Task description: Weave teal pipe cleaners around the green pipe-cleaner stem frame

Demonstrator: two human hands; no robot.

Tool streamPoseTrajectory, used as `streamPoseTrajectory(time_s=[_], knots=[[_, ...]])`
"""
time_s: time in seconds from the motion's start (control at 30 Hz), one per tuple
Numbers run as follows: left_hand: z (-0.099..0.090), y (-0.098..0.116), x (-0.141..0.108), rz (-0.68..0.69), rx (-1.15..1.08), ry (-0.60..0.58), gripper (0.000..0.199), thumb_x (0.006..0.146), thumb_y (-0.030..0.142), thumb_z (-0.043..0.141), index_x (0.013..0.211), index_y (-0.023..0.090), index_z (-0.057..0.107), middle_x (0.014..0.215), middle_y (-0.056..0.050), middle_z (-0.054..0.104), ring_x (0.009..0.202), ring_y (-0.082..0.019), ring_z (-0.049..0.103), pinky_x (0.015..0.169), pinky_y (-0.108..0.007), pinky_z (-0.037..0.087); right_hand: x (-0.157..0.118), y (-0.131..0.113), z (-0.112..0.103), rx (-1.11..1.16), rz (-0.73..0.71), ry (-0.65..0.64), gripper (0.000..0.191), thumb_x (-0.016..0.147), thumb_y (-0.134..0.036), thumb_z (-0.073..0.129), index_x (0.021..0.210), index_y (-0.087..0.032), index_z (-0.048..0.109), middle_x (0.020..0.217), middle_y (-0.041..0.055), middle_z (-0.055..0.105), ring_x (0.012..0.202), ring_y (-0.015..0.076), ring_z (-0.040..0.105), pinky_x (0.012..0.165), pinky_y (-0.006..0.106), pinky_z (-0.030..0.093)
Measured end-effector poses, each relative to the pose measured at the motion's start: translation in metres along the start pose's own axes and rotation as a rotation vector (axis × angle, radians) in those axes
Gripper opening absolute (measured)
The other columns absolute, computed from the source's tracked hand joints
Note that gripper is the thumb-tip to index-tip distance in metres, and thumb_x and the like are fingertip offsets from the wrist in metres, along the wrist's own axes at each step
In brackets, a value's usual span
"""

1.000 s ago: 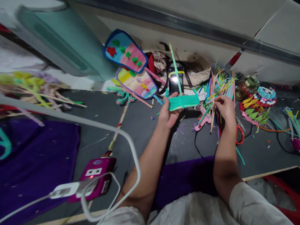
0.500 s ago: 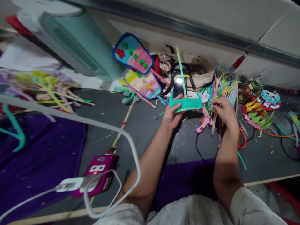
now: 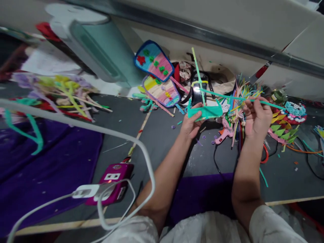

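My left hand [image 3: 191, 125] is closed on a turquoise pipe-cleaner boat [image 3: 211, 111], thumb over its front side. A pale green mast [image 3: 197, 69] with a yellow crosspiece rises from the boat. Between the fingers of my right hand [image 3: 258, 116] is a long turquoise pipe cleaner [image 3: 227, 97]; its far end reaches left across the mast, and its other end sticks out to the right. Just below the boat's right end lies a pink glue gun [image 3: 224, 133]. A bundle of colourful pipe cleaners [image 3: 238, 104] is beside and behind my right hand.
Two fan-shaped pipe-cleaner pieces [image 3: 155, 64] lean near a beige bag [image 3: 222, 76]. A magenta power strip [image 3: 111, 184] with a white cable sits left of my left arm. Red-handled scissors [image 3: 264, 154] and a glass jar [image 3: 277, 97] are at the right.
My right hand has moved right and up from the bundle, with a turquoise pipe cleaner now in its fingers. My left hand still holds the boat. The whole view has shifted slightly.
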State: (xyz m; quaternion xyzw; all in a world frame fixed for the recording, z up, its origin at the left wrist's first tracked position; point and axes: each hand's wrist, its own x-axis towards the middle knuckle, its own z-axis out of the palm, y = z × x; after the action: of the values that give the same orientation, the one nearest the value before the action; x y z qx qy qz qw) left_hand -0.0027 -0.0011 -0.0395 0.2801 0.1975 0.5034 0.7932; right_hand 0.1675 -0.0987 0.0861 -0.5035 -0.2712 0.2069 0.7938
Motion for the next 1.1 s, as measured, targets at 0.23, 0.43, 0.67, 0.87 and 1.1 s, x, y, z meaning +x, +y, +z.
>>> streamPoseTrajectory(time_s=[0.23, 0.43, 0.67, 0.87, 1.1], knots=[[0.011, 0.006, -0.006, 0.049, -0.001, -0.035, 0.068, 0.072, 0.030, 0.084, 0.135, 0.027, 0.061, 0.131, -0.009, 0.070, 0.115, -0.026, 0.069, 0.089, -0.031, 0.059, -0.003, 0.021, 0.013, -0.051, 0.076, -0.158, 0.030, 0.073, -0.038, 0.079, 0.088, -0.022, 0.059, 0.080, -0.0030, 0.070, 0.069, 0.0116, 0.073, 0.054, 0.019, 0.059], [0.021, 0.007, -0.009, 0.029, 0.020, -0.039, 0.062, 0.072, 0.022, 0.082, 0.132, 0.024, 0.064, 0.126, -0.010, 0.072, 0.120, -0.028, 0.067, 0.096, -0.036, 0.057, -0.004, 0.023, 0.017, -0.075, 0.092, -0.181, 0.032, 0.074, -0.042, 0.079, 0.086, -0.022, 0.056, 0.078, -0.0035, 0.070, 0.065, 0.0108, 0.072, 0.052, 0.018, 0.058], [0.023, 0.009, -0.008, 0.063, -0.011, -0.022, 0.062, 0.073, 0.022, 0.083, 0.132, 0.025, 0.063, 0.124, -0.010, 0.071, 0.119, -0.028, 0.066, 0.094, -0.037, 0.059, 0.009, 0.006, -0.008, -0.034, -0.138, 0.137, 0.024, 0.081, -0.039, 0.072, 0.085, -0.024, 0.053, 0.074, -0.0053, 0.068, 0.059, 0.0100, 0.070, 0.051, 0.020, 0.058], [0.025, 0.013, -0.009, 0.075, -0.031, -0.016, 0.072, 0.070, 0.021, 0.086, 0.136, 0.029, 0.059, 0.131, -0.008, 0.069, 0.122, -0.029, 0.065, 0.093, -0.036, 0.059, 0.012, 0.004, -0.017, -0.005, -0.190, 0.224, 0.022, 0.080, -0.035, 0.072, 0.085, -0.023, 0.054, 0.072, -0.0060, 0.068, 0.060, 0.0115, 0.070, 0.053, 0.023, 0.060], [0.031, 0.017, -0.013, 0.090, -0.007, -0.035, 0.083, 0.068, 0.019, 0.088, 0.141, 0.035, 0.054, 0.133, -0.005, 0.068, 0.124, -0.029, 0.064, 0.094, -0.037, 0.059, 0.012, 0.016, -0.008, -0.015, -0.069, 0.096, 0.033, 0.078, -0.044, 0.077, 0.087, -0.023, 0.053, 0.073, -0.0062, 0.068, 0.060, 0.0109, 0.072, 0.054, 0.021, 0.061]])
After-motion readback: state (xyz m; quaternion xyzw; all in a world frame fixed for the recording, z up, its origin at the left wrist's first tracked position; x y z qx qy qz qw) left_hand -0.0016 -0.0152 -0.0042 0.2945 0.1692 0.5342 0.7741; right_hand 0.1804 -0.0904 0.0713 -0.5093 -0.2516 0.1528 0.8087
